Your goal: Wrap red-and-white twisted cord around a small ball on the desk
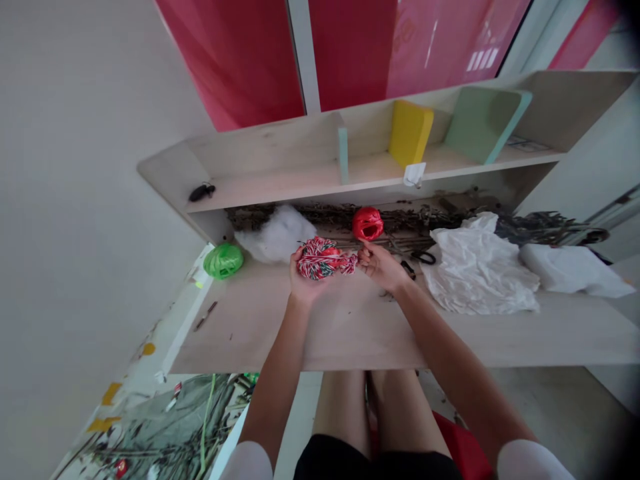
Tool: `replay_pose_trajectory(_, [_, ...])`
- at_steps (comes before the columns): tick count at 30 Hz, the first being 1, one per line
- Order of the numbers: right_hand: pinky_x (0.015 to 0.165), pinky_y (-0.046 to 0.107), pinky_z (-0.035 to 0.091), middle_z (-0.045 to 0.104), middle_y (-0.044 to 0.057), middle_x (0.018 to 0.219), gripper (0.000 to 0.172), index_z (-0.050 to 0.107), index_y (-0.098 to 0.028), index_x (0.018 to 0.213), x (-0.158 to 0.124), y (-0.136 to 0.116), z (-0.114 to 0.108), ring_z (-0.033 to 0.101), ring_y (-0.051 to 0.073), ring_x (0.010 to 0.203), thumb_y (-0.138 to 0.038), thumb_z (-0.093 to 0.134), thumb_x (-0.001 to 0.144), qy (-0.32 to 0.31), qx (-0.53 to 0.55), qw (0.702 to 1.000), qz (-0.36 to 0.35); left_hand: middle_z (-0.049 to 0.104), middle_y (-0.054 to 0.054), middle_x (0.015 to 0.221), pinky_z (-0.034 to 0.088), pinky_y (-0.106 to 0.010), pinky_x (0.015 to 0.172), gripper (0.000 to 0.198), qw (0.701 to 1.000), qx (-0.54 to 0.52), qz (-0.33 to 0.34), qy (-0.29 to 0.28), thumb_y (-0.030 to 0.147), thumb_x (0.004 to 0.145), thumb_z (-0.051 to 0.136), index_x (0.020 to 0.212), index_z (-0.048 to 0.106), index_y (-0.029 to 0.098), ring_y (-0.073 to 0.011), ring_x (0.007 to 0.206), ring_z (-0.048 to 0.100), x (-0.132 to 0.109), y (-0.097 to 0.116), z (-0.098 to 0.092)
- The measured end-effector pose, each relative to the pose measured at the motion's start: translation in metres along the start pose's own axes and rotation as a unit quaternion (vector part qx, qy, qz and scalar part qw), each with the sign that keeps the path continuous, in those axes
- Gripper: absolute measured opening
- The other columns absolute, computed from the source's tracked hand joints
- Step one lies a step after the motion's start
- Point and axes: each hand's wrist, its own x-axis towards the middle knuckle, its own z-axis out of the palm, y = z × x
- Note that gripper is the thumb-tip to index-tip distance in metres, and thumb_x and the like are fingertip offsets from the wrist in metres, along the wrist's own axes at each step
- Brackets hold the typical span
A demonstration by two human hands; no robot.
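A ball of red, white and green twisted yarn [319, 259] rests in my left hand [305, 283], which is wrapped round its left and lower side above the desk. A small knotted bunch of the same yarn [349, 264] sticks out from the ball's right side. The fingers of my right hand [377, 265] are pinched together at the right end of that bunch. Just beyond my right hand lies a roll of red plastic twine [368, 224]. Dark-handled scissors [424, 257] lie partly hidden to the right of this hand.
Green twine roll [223, 261] and white stuffing [283, 233] lie at the left. Dried stems [325, 217] line the desk's back. Crumpled white paper [483, 270] covers part of the right side. A shelf [270, 187] with yellow and green dividers overhangs the desk [350, 333].
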Motion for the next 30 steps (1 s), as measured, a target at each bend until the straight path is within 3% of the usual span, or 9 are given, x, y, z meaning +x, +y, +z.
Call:
replay_pose_trajectory(5, [0.058,0.02,0.044,0.042,-0.008,0.051,0.034,0.052,-0.021,0.064,0.005,0.004,-0.003,0.04,0.007,0.051,-0.039,0.081,0.061,0.033,-0.009,0.999,-0.04,0.073,-0.006,0.088,0.05,-0.048,0.09,0.033,1.0,-0.013,0.011,0.026,0.047,0.078,0.054,0.091,0.068,0.021,-0.0291,0.096,0.067,0.001,0.001,-0.001])
replay_pose_trajectory(10, [0.054,0.022,0.044,0.034,-0.007,0.048,0.045,0.04,-0.021,0.055,0.009,0.001,-0.009,0.037,0.007,0.048,-0.041,0.08,0.064,0.066,-0.004,0.995,-0.074,0.072,-0.005,0.086,0.051,-0.046,0.088,0.027,0.998,-0.001,0.007,0.06,0.044,0.077,0.055,0.085,0.067,0.022,-0.0273,0.095,0.067,-0.001,0.001,0.0])
replay_pose_trajectory(15, [0.051,0.023,0.045,0.027,-0.009,0.046,0.049,0.032,-0.022,0.055,0.011,-0.003,-0.013,0.031,0.006,0.043,-0.035,0.079,0.064,0.117,0.026,0.989,-0.082,0.072,-0.002,0.085,0.051,-0.045,0.088,0.021,0.998,0.019,0.01,0.057,0.04,0.074,0.059,0.083,0.066,0.023,-0.025,0.089,0.067,-0.001,0.0,-0.004])
replay_pose_trajectory(22, [0.046,0.02,0.042,0.025,-0.011,0.044,0.03,0.046,-0.023,0.065,0.011,-0.013,-0.021,0.025,0.005,0.04,-0.034,0.074,0.067,0.176,0.056,0.976,-0.114,0.071,-0.001,0.081,0.05,-0.043,0.091,0.016,0.998,0.02,0.019,0.062,0.034,0.072,0.059,0.079,0.066,0.021,-0.0223,0.086,0.067,0.001,-0.004,-0.005])
replay_pose_trajectory(26, [0.043,0.018,0.037,0.036,-0.01,0.047,0.027,0.048,-0.022,0.064,0.012,-0.018,-0.026,0.031,0.005,0.041,-0.033,0.072,0.065,0.207,0.039,0.969,-0.132,0.072,-0.003,0.085,0.051,-0.047,0.091,0.019,0.998,0.038,-0.023,0.054,0.033,0.073,0.061,0.085,0.066,0.02,-0.0235,0.085,0.069,0.0,-0.005,0.0])
replay_pose_trajectory(30, [0.044,0.019,0.037,0.055,-0.003,0.057,0.027,0.055,-0.02,0.061,0.013,-0.012,-0.026,0.044,0.007,0.051,-0.039,0.074,0.061,0.245,-0.078,0.958,-0.13,0.073,-0.006,0.093,0.052,-0.05,0.088,0.029,0.997,0.057,-0.029,0.05,0.037,0.077,0.058,0.099,0.064,0.02,-0.0277,0.093,0.069,0.003,-0.004,0.003])
